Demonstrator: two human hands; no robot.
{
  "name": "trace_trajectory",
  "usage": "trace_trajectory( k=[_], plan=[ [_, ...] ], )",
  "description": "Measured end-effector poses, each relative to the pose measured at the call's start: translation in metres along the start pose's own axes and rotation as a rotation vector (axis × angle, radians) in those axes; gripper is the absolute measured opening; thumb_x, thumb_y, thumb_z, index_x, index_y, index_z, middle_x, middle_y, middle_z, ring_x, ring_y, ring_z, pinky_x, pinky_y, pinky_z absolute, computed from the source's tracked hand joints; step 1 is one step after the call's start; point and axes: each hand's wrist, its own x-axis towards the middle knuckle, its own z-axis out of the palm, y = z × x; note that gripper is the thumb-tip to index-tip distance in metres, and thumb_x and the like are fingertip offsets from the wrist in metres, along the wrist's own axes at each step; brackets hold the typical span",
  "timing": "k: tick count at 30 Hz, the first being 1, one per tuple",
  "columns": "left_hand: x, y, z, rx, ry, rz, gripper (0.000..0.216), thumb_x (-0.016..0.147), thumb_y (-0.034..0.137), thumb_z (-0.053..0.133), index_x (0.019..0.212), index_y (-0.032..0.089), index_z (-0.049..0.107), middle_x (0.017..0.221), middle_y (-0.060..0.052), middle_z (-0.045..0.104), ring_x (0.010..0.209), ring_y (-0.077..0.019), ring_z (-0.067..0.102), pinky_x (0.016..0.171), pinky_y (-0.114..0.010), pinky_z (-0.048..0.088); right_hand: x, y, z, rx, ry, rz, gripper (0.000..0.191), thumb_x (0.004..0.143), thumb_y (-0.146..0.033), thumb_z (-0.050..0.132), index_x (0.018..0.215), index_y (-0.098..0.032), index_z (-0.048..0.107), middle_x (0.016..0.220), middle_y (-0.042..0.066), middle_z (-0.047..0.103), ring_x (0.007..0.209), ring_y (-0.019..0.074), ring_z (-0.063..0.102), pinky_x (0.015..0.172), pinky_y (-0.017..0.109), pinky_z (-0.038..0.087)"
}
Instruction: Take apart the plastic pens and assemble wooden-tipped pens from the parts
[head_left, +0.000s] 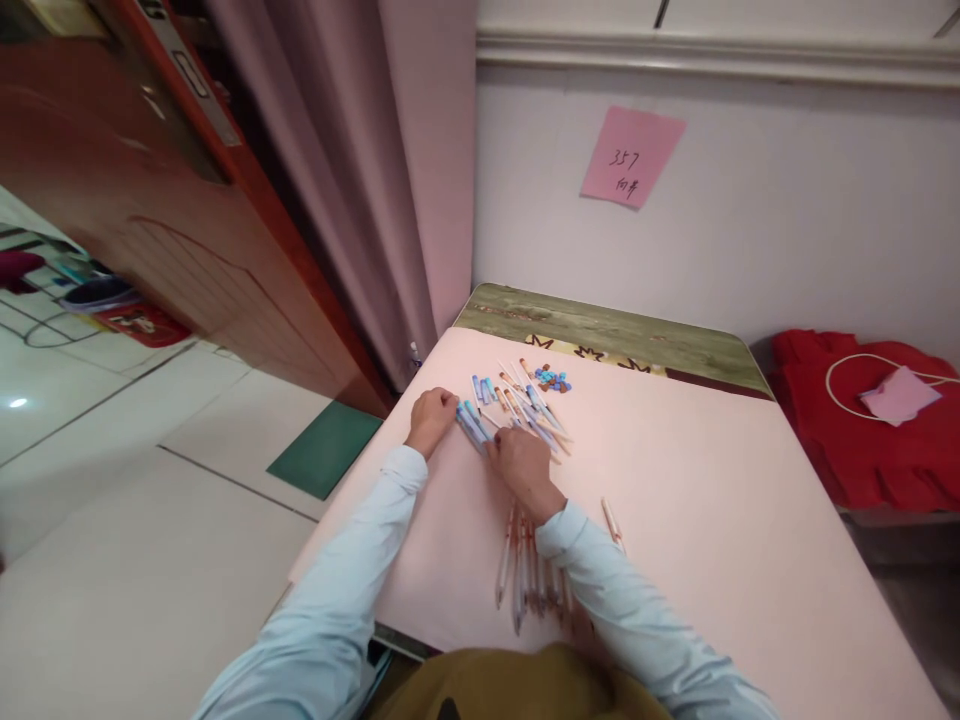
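My left hand (433, 420) is closed, its fingertips at the upper ends of light-blue pen pieces (472, 428); whatever is pinched there is too small to make out. At the lower end of these pieces, my right hand (525, 465) has its fingers closed on a blue pen piece, partly hidden by the hand. Just beyond lies a loose group of blue and orange-brown pen parts (536, 405) and thin white sticks. Small blue and brown plugs (553, 380) are heaped behind them. Under my right wrist, several clear pen barrels (529, 570) point toward me.
A pale pink cover (712, 520) lies over the table, whose green wood-patterned edge (600, 315) meets the wall. One pen piece (612, 520) lies apart on the right. A red cloth-covered seat (862, 430) stands to the right; a wooden door (225, 220) and curtain (337, 150) are left.
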Motion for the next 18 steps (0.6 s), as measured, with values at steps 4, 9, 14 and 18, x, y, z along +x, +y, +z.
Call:
trace_trajectory(
  k=[4,9,14,18],
  plan=[
    [-0.009,-0.003,0.001,-0.036,0.002,0.046,0.030,0.079,0.031,0.065,0.106,0.019,0.069,0.102,-0.007,0.070,0.094,-0.0202,0.064,0.084,-0.028,0.047,0.002,0.001,0.002,0.105,-0.014,0.051,0.019,0.088,-0.035,0.058,0.094,-0.021,0.070,0.092,0.007,0.073,0.087,0.0208,0.067,0.068,0.026,0.042],
    [-0.010,0.000,0.004,-0.024,-0.008,0.092,0.027,0.073,0.025,0.071,0.099,0.018,0.070,0.102,-0.009,0.067,0.097,-0.0229,0.063,0.090,-0.031,0.046,0.002,0.004,0.005,0.133,0.035,0.060,0.021,0.090,-0.030,0.052,0.096,-0.019,0.069,0.090,0.008,0.073,0.084,0.0195,0.067,0.068,0.027,0.041],
    [-0.013,-0.001,0.003,-0.007,-0.001,0.121,0.033,0.071,0.027,0.072,0.102,0.018,0.069,0.102,-0.010,0.066,0.101,-0.0257,0.062,0.093,-0.033,0.045,0.008,-0.004,0.008,0.041,0.028,0.018,0.023,0.090,-0.030,0.052,0.098,-0.016,0.069,0.092,0.012,0.073,0.087,0.0224,0.069,0.070,0.029,0.044],
    [-0.014,-0.003,-0.002,-0.001,0.024,0.095,0.030,0.073,0.029,0.070,0.100,0.016,0.069,0.102,-0.012,0.065,0.100,-0.0271,0.063,0.091,-0.035,0.046,0.012,-0.012,0.007,0.018,0.041,0.016,0.024,0.087,-0.023,0.053,0.096,-0.011,0.071,0.092,0.018,0.073,0.085,0.0255,0.070,0.069,0.031,0.046]
  ],
)
